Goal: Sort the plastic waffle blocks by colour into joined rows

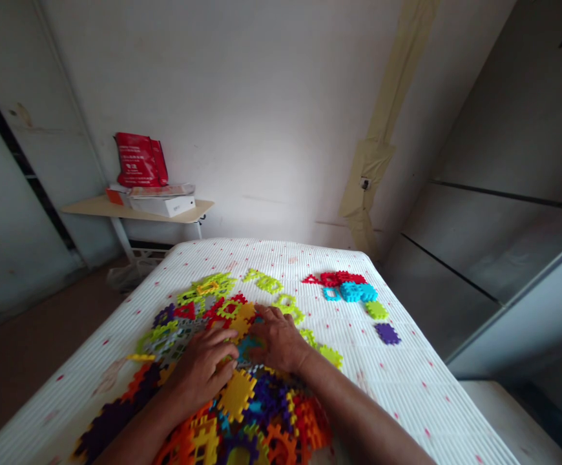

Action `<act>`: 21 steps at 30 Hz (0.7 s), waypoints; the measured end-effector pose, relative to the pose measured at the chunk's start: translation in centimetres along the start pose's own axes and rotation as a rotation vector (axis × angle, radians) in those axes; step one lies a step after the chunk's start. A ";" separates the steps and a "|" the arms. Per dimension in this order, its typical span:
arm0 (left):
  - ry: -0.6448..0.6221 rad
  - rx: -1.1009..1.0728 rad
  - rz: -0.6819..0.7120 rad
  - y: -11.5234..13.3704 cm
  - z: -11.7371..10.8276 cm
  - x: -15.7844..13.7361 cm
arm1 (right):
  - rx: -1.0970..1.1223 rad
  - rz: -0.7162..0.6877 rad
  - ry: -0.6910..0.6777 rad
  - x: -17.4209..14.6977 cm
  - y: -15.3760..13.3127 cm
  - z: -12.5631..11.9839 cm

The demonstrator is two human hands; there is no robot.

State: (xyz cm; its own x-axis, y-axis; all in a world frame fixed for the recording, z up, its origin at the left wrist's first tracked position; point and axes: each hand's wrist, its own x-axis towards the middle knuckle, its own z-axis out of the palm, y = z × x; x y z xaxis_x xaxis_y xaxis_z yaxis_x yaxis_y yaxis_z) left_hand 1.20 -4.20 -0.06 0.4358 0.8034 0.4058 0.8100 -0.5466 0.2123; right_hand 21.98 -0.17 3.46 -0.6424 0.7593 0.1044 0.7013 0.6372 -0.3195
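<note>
A heap of colourful interlocking plastic pieces with toothed edges lies on the white bed cover (339, 413). Over the middle of the heap, my left hand (204, 363) rests with its fingers apart, beside some yellow pieces (242, 323). My right hand (278, 339) is just to the right, its fingers bent loosely down among the pieces and its thumb near a blue piece (248, 347). No piece shows clearly gripped in either hand. Closer to me, below the hands, lies a yellow square piece (237, 394) on purple pieces (272, 394).
Red pieces (349, 278), blue pieces (356, 292), a lime green square (376, 310) and a purple square (387, 334) lie apart at the right. Lime green pieces (267, 284) lie behind the heap. A side table (97, 206) holds a red bag (140, 161) and a white box (165, 205).
</note>
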 end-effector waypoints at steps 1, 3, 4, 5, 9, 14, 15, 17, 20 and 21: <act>-0.004 0.005 -0.004 0.0 0.0 0.0 | 0.023 0.001 0.023 0.1 0.1 0.2; -0.010 0.011 -0.005 0.0 0.0 0.0 | 0.063 0.006 0.072 0.3 0.1 0.6; -0.012 0.012 -0.003 0.0 0.0 0.0 | 0.077 0.008 0.093 0.5 0.2 0.8; -0.013 0.012 -0.001 0.0 0.0 0.0 | 0.088 0.009 0.109 0.6 0.2 0.9; -0.013 0.008 -0.006 0.0 0.0 0.0 | 0.150 0.019 0.128 1.1 0.1 1.3; -0.018 -0.007 -0.015 0.1 0.0 -0.1 | 0.314 0.062 0.148 1.6 0.1 1.6; -0.016 -0.016 -0.020 0.1 0.0 -0.1 | 0.359 0.061 0.175 1.6 0.1 1.7; -0.001 -0.043 -0.031 0.1 -0.2 0.0 | 0.486 0.062 0.266 1.7 0.3 1.7; 0.067 -0.096 -0.070 0.3 -0.7 0.2 | 0.748 0.047 0.409 1.7 0.5 1.4; 0.096 -0.116 -0.088 0.4 -0.9 0.3 | 0.818 0.029 0.446 1.7 0.4 1.2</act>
State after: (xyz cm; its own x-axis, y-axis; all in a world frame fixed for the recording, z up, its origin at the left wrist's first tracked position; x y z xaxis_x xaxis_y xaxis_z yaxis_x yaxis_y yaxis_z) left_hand 1.27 -4.44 0.95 0.3212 0.8260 0.4632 0.7901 -0.5034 0.3497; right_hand 20.85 1.21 2.38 -0.3309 0.8622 0.3835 0.1706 0.4543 -0.8743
